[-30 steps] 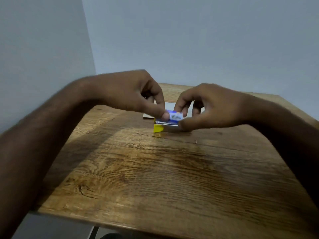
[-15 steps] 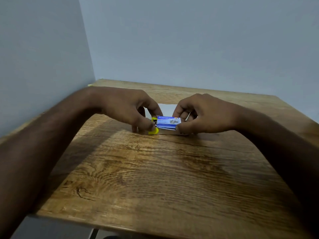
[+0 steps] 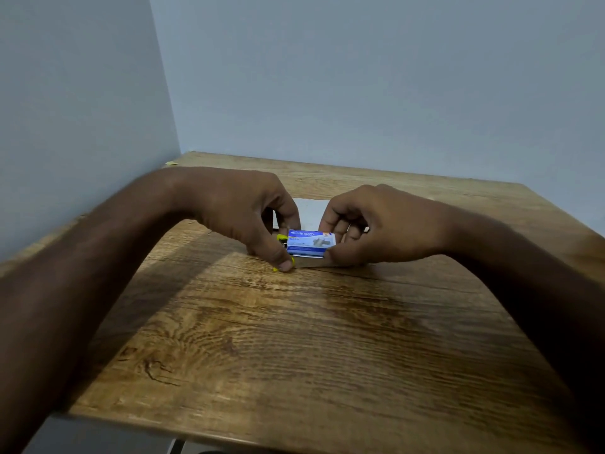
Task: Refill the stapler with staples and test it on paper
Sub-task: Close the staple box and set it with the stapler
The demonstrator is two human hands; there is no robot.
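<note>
A small blue and white staple box (image 3: 311,243) is held above the wooden table (image 3: 294,339) at its middle. My right hand (image 3: 376,224) pinches the box's right end between thumb and fingers. My left hand (image 3: 242,214) has its fingers at the box's left end, and its thumb presses down on the yellow stapler (image 3: 284,262), which lies mostly hidden under the box and fingers. A white sheet of paper (image 3: 311,209) lies flat just behind both hands, partly covered by them.
The table stands in a corner, with a grey wall (image 3: 82,109) close on the left and another (image 3: 393,77) behind. Its front edge (image 3: 229,434) runs near the bottom of the view.
Both hands have lowered toward the table with the box, which turned so its printed face shows. My left thumb came down onto the yellow stapler.
</note>
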